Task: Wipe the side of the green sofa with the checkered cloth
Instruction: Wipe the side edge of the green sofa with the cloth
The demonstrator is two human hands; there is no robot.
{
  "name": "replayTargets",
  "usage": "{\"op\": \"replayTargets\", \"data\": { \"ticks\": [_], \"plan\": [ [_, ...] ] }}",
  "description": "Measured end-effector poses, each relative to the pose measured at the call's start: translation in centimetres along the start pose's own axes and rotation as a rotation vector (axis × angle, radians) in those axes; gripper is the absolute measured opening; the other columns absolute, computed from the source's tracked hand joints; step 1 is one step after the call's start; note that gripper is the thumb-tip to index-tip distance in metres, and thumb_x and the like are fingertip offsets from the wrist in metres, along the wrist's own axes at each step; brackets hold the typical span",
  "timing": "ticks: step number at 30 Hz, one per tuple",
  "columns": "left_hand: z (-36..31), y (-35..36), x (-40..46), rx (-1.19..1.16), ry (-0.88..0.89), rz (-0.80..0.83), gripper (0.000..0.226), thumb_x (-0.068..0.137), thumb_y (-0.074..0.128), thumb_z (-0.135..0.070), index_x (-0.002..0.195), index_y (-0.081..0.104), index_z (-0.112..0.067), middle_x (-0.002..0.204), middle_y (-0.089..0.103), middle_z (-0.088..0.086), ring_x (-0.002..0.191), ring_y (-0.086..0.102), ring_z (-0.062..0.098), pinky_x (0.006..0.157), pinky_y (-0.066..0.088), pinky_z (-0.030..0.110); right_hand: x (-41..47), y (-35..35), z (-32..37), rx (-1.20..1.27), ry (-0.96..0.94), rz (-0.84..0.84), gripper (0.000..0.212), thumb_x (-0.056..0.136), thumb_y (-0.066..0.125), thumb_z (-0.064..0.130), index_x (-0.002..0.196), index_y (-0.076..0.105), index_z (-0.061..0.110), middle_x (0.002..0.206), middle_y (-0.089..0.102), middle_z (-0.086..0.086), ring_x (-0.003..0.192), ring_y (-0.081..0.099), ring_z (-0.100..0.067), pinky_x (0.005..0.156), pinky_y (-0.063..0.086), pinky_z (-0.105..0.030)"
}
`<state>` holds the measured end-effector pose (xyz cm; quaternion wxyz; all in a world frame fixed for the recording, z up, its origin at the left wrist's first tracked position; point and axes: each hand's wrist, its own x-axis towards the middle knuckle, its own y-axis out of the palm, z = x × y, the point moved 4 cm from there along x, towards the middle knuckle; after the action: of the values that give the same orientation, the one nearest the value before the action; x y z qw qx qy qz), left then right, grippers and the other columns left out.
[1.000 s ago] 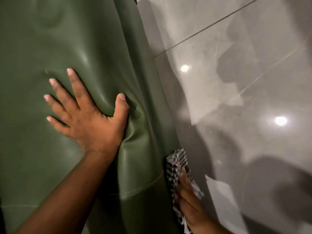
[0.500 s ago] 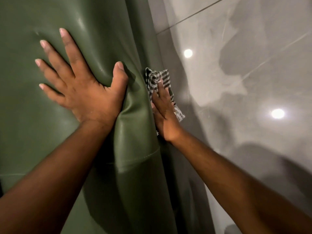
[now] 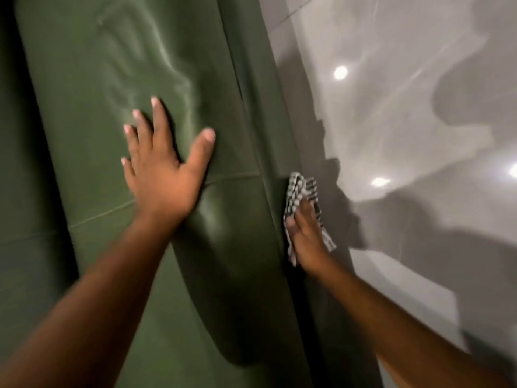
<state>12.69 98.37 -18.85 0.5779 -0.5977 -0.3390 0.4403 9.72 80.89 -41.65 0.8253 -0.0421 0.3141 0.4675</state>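
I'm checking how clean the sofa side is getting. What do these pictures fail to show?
- Head view: the green sofa side under the checkered cloth is covered by cloth and right hand.
- Dirt or streaks: motion blur hides them.
- Sofa's lower side: cut off by the frame edge.
- Upholstery under the left hand: hidden.

A smooth, leather-like finish with a soft sheen is being shown by the green sofa, creased and stitched along its seams. Against the sofa's side, a thin woven checkered cloth is being seen, matt and crumpled. Beside the sofa, ceiling lights are being mirrored by glossy grey floor tiles.
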Motion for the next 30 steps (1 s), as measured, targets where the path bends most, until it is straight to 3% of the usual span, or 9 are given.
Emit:
{"op": "replayTargets", "data": {
  "ticks": [6, 10, 12, 13, 16, 18, 20, 27, 30],
  "plan": [
    [0.7, 0.5, -3.4, -0.026, 0.002, -0.109, 0.097, 0.072, 0.033, -0.077, 0.157, 0.014, -0.034, 0.168, 0.007, 0.004, 0.155, 0.002, 0.029, 0.119, 0.01, 0.061, -4.3, 1.1, -0.2, -0.045, -0.076, -0.066, 0.061, 0.096, 0.05, 0.007, 0.136, 0.012, 0.033, 0.158, 0.007, -0.005, 0.149, 0.005, -0.023, 0.123, 0.003, -0.034],
    [0.7, 0.9, -3.6, -0.043, 0.015, -0.157, 0.098, 0.071, 0.033, -0.075, 0.157, 0.015, -0.031, 0.168, 0.009, 0.005, 0.155, 0.003, 0.03, 0.119, 0.009, 0.06, -8.8, -0.6, -4.3, 0.128, 0.262, -0.12, 0.053, 0.098, 0.049, 0.013, 0.143, 0.025, 0.027, 0.151, 0.029, 0.007, 0.136, 0.03, -0.001, 0.111, 0.023, -0.011],
    [0.7, 1.2, -3.6, -0.046, 0.013, -0.172, 0.098, 0.072, 0.034, -0.073, 0.157, 0.015, -0.029, 0.168, 0.009, 0.007, 0.155, 0.003, 0.031, 0.119, 0.008, 0.061, -5.6, -1.4, -4.1, 0.164, 0.431, -0.091, 0.023, 0.1, 0.044, 0.026, 0.121, 0.05, 0.018, 0.102, 0.067, -0.001, 0.08, 0.065, -0.005, 0.069, 0.051, -0.02],
    [0.7, 1.4, -3.5, -0.042, 0.014, -0.182, 0.098, 0.072, 0.035, -0.073, 0.157, 0.015, -0.028, 0.168, 0.008, 0.008, 0.155, 0.003, 0.032, 0.119, 0.007, 0.061, -3.3, -1.6, -3.7, 0.166, 0.463, -0.09, 0.019, 0.101, 0.041, 0.028, 0.108, 0.053, 0.015, 0.072, 0.061, -0.003, 0.052, 0.056, -0.011, 0.049, 0.042, -0.019],
    [0.9, 2.1, -3.5, -0.031, 0.016, -0.209, 0.098, 0.075, 0.036, -0.072, 0.158, 0.014, -0.025, 0.168, 0.008, 0.011, 0.154, 0.004, 0.035, 0.118, 0.006, 0.063, 3.5, -2.1, -0.2, 0.199, 0.367, -0.112, 0.025, 0.103, 0.034, 0.026, 0.093, 0.054, 0.015, 0.047, 0.052, 0.002, 0.036, 0.043, -0.006, 0.036, 0.034, -0.016],
    [1.1, 2.5, -3.5, -0.036, 0.018, -0.228, 0.096, 0.077, 0.036, -0.071, 0.158, 0.013, -0.024, 0.167, 0.008, 0.012, 0.154, 0.004, 0.036, 0.118, 0.006, 0.063, 6.1, -1.5, 2.3, 0.108, 0.193, -0.074, 0.024, 0.104, 0.032, 0.029, 0.121, 0.049, 0.026, 0.087, 0.071, 0.008, 0.073, 0.064, 0.002, 0.067, 0.054, -0.015],
    [1.1, 2.6, -3.5, -0.034, 0.016, -0.226, 0.096, 0.078, 0.037, -0.071, 0.158, 0.012, -0.025, 0.168, 0.008, 0.012, 0.154, 0.004, 0.036, 0.118, 0.005, 0.063, 6.5, -0.9, 3.9, 0.056, 0.057, -0.004, 0.047, 0.104, 0.03, 0.031, 0.149, 0.019, 0.027, 0.157, 0.03, -0.001, 0.137, 0.033, -0.011, 0.12, 0.023, -0.037],
    [0.8, 0.2, -1.7, -0.015, 0.031, -0.069, 0.106, 0.063, 0.04, -0.083, 0.154, 0.003, -0.045, 0.169, 0.002, 0.002, 0.155, 0.0, 0.031, 0.118, 0.01, 0.064, -1.1, -0.3, 3.9, -0.185, -0.351, 0.044, 0.063, 0.097, 0.044, 0.025, 0.146, 0.007, 0.041, 0.158, -0.003, 0.001, 0.15, 0.001, -0.036, 0.123, 0.007, -0.054],
    [0.1, -1.2, 6.2, -0.038, 0.083, 0.019, 0.112, 0.053, 0.045, -0.092, 0.147, -0.005, -0.059, 0.168, -0.007, 0.003, 0.153, -0.006, 0.038, 0.116, 0.006, 0.068, 2.1, -0.4, 5.0, -0.253, -0.337, 0.115, 0.056, 0.099, 0.029, 0.049, 0.147, 0.003, 0.04, 0.162, -0.012, 0.004, 0.151, -0.012, -0.026, 0.122, 0.006, -0.061]
  ]
}}
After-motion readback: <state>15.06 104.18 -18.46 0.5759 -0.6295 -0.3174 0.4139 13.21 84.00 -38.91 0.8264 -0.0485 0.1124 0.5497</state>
